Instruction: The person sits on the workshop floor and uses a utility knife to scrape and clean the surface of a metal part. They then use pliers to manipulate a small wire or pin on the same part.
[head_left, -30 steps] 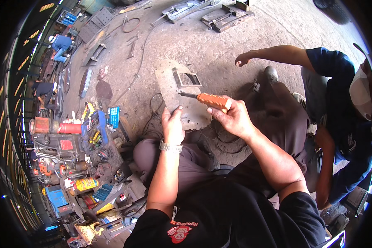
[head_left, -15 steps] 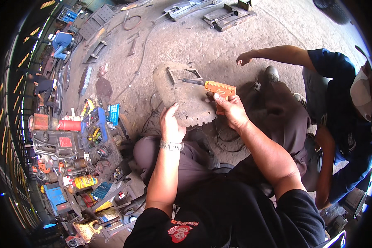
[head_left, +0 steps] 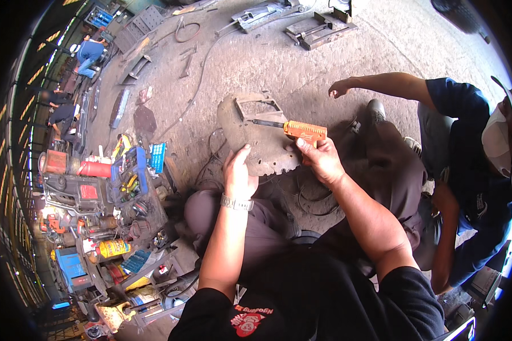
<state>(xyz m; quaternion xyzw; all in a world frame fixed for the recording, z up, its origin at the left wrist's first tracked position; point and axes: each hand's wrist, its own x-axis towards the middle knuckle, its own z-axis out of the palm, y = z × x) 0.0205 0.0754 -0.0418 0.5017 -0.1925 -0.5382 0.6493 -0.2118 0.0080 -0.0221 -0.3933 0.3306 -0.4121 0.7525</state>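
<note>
Head view: left hand (head_left: pixel 240 173) on a grey panel (head_left: pixel 261 149), right hand (head_left: pixel 324 162) on an orange tool (head_left: pixel 305 132).
The left hand grips the panel at its lower left edge, thumb on the upper face, the other fingers mostly hidden behind it; a metal watch (head_left: pixel 236 203) circles that wrist. The panel is held up in front of the person's bent legs, its rectangular window (head_left: pixel 259 108) toward the far end and its near edge jagged. The right hand is closed around the tool's handle, and the dark tip (head_left: pixel 261 122) points left, close to the window's near left corner; whether it touches the panel, I cannot tell. At right, a co-worker's hand (head_left: pixel 340 88) hangs apart from the panel. A blue toolbox (head_left: pixel 141 170) lies at left among other tools.
</note>
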